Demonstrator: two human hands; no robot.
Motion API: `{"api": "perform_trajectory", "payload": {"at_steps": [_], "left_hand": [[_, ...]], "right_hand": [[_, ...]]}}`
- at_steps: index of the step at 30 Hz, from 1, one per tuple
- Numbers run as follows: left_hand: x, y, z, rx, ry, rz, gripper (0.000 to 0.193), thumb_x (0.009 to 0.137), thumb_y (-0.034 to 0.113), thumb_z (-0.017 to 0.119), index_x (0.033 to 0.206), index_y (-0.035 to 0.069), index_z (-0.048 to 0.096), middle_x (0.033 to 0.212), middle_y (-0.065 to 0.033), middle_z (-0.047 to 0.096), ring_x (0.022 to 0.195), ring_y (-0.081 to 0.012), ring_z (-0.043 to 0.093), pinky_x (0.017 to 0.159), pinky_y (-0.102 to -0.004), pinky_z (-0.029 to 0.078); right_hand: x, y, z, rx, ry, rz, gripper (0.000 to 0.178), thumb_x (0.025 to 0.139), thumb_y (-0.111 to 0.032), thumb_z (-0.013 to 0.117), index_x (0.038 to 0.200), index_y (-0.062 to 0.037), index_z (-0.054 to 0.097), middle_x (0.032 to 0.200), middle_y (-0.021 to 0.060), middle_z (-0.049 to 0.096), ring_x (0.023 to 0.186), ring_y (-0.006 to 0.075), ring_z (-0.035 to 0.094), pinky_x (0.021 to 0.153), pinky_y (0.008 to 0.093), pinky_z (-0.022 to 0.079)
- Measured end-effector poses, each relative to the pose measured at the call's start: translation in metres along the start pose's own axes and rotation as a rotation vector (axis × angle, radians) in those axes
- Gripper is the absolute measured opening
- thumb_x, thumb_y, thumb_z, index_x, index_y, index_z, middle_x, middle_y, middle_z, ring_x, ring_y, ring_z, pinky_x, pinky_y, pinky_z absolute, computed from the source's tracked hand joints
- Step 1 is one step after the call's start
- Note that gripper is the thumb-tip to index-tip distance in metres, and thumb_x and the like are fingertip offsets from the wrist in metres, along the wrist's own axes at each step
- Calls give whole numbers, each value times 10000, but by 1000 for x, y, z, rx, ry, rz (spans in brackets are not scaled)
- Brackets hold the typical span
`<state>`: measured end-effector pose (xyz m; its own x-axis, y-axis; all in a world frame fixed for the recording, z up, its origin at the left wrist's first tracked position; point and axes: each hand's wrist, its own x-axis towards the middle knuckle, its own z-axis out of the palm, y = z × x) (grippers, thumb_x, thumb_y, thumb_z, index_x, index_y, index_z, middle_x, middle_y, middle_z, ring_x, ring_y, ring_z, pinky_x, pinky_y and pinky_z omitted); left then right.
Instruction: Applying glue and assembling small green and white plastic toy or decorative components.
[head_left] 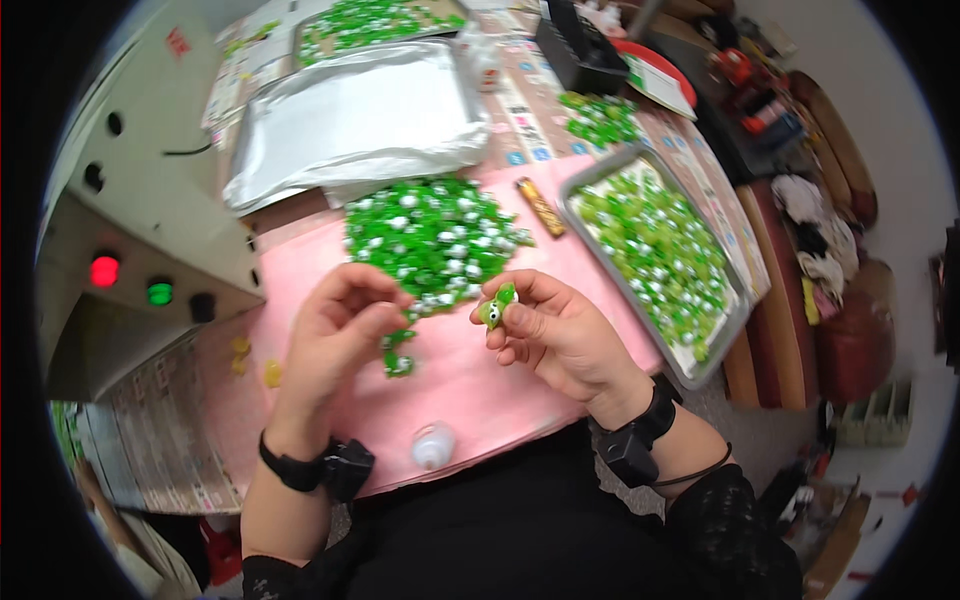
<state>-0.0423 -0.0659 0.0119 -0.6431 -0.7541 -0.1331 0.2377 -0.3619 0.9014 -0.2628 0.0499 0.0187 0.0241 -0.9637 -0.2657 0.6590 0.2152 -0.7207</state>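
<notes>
Between the thumb and fingers of my right hand (555, 325) is a small green figure (493, 312) with a black-and-white eye. My left hand (345, 330) is closed to the left of it, thumb near the curled fingers; whatever its fingertips hold is too small to make out. Just beyond both hands lies a heap of small green pieces with white round parts (430, 235) on a pink sheet (480, 380). A few green pieces (398, 360) trail from the heap beside my left fingertips. Close to my body stands a small white bottle (433, 445).
Right of the heap, a grey metal tray (685, 375) holds many green pieces. A white-lined tray (355, 110) lies behind the heap. A brown-and-gold tube (540, 207) rests between them. At left stands a metal machine (150, 200) with red and green lights. Yellow bits (272, 373) lie near it.
</notes>
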Motion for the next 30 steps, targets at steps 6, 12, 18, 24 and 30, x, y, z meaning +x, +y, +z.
{"api": "perform_trajectory", "payload": {"at_steps": [6,12,18,24,30], "left_hand": [[-3,2,3,284,-73,113,278,811,20,736,1047,31,591,999,-31,622,826,-86,606,740,-240,512],[-2,4,-1,529,-3,269,240,778,14,739,991,28,628,961,-55,623,806,-134,615,745,-257,515],[-1,5,2,634,-23,320,219,814,-48,677,1014,2,603,1064,-73,590,925,-139,629,806,-264,529],[3,-3,-2,495,61,311,203,842,-56,653,1041,-26,628,1062,-89,600,914,-154,659,783,-266,569],[3,-5,-3,293,51,234,188,846,-66,661,1025,-31,615,1055,-71,602,915,-146,660,797,-266,573]], "right_hand": [[30,19,32,-178,-53,11,273,930,-57,604,1199,-18,574,994,48,643,866,109,639,720,218,509],[36,26,33,-366,-25,-108,283,933,-42,594,1212,-5,557,1028,59,659,868,90,634,739,221,515],[36,35,30,-350,-18,-278,321,934,29,551,1250,28,498,1174,118,617,1033,148,622,887,281,528],[35,39,30,-361,-49,-415,336,929,76,520,1261,37,489,1248,139,580,1111,175,597,947,303,513],[32,37,29,-481,-140,-434,352,923,88,507,1270,36,481,1339,204,518,1243,240,523,1034,347,455]]}}
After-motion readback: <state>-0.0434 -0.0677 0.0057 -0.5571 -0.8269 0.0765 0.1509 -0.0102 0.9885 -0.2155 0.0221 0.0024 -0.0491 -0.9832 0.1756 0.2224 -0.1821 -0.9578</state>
